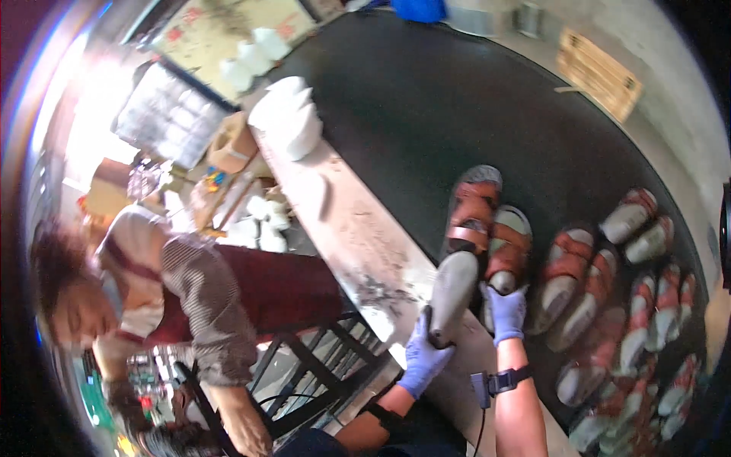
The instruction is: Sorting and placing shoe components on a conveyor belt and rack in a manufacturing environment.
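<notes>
My left hand (424, 358), in a lavender glove, is closed round the heel end of a brown strappy sandal (473, 213) with a grey shoe last (454, 293) inside it. Its toe points away from me over the black belt. Beside it, my gloved right hand (505, 314) grips the heel end of a second brown sandal (509, 242), which also has a last in it. That hand's fingertips are partly hidden behind the heel. The two sandals lie side by side, close together.
More lasted sandals (567, 266) cover the right side of the black belt (403, 114). A pale, stained ledge (365, 236) edges it, with white pieces (293, 126) stacked at its far end. A co-worker (198, 282) in a dark red apron is at left. Cardboard (599, 74) lies far right.
</notes>
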A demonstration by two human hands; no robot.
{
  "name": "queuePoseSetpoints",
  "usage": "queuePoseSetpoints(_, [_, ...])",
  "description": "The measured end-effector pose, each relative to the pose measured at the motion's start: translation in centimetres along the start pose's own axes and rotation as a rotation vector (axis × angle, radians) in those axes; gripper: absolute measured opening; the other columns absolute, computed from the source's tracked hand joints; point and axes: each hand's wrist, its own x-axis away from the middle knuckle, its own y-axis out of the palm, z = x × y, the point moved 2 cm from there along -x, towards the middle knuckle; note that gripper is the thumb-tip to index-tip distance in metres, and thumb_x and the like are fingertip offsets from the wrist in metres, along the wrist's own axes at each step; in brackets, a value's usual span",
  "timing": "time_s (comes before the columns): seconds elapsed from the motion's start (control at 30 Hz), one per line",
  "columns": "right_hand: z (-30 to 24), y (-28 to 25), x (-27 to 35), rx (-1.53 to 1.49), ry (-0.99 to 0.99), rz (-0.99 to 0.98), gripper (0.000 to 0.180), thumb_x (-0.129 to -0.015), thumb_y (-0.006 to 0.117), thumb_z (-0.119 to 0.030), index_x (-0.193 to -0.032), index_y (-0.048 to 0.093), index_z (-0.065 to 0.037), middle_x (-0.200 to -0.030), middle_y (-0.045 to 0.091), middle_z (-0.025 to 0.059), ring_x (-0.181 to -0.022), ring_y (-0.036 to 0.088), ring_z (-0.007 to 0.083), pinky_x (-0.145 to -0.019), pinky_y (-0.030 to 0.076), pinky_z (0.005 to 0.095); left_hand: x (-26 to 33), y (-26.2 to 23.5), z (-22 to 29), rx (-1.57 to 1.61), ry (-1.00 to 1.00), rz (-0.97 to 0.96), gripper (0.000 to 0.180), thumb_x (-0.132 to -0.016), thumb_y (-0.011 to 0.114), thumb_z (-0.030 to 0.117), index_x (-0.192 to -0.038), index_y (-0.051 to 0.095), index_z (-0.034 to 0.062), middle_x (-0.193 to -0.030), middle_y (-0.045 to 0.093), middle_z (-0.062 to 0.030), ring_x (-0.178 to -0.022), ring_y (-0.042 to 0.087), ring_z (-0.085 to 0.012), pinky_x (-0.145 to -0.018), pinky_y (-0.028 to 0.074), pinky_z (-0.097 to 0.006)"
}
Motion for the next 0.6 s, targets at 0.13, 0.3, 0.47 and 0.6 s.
queuePoseSetpoints(0.13, [1.0,1.0,1.9,0.092,-0.071,0.008,0.087,-0.061,0.080,-0.035,-0.127,0.042,0.008,-0.105,0.061,0.0284,-0.095,0.061,0.0409,-0.082,0.048,0.0454,0.3,-1.5,-0.7,-0.113,-0.047,-0.005,0.097,-0.059,0.077,0.021,-0.143,0.028,0.0086,-0.134,0.045,-0.0190,-0.117,0.050,-0.0355,-0.097,0.042,-0.039])
queuePoseSetpoints(0.3, [-0.6,0.1,4.5,0.204,-0.024,-0.104,0.063,-0.065,0.075,-0.039,-0.106,0.055,0.005,-0.095,0.063,0.0284,-0.089,0.062,0.0407,-0.076,0.050,0.0460,0.8,-2.2,-2.3,-0.025,0.058,0.090,0.093,-0.059,0.075,0.019,-0.140,0.032,0.0079,-0.127,0.050,-0.0197,-0.113,0.052,-0.0362,-0.093,0.045,-0.039])
queuePoseSetpoints(0.47, [-3.4,1.8,0.0,0.131,-0.032,-0.084,0.071,-0.064,0.076,-0.044,-0.108,0.053,0.007,-0.091,0.064,0.0281,-0.083,0.064,0.0409,-0.074,0.051,0.0456,-3.9,-3.2,-0.9,-0.133,0.001,0.119,0.089,-0.059,0.075,0.019,-0.138,0.035,0.0061,-0.122,0.054,-0.0213,-0.108,0.055,-0.0373,-0.090,0.046,-0.041])
queuePoseSetpoints(0.6, [-3.6,1.3,0.1,0.182,-0.068,-0.079,0.071,-0.066,0.074,-0.043,-0.110,0.050,0.007,-0.090,0.065,0.0270,-0.083,0.065,0.0394,-0.074,0.052,0.0449,-5.4,-3.2,0.7,-0.143,-0.047,0.038,0.093,-0.058,0.076,0.016,-0.140,0.032,0.0055,-0.123,0.055,-0.0223,-0.110,0.056,-0.0339,-0.092,0.046,-0.038])
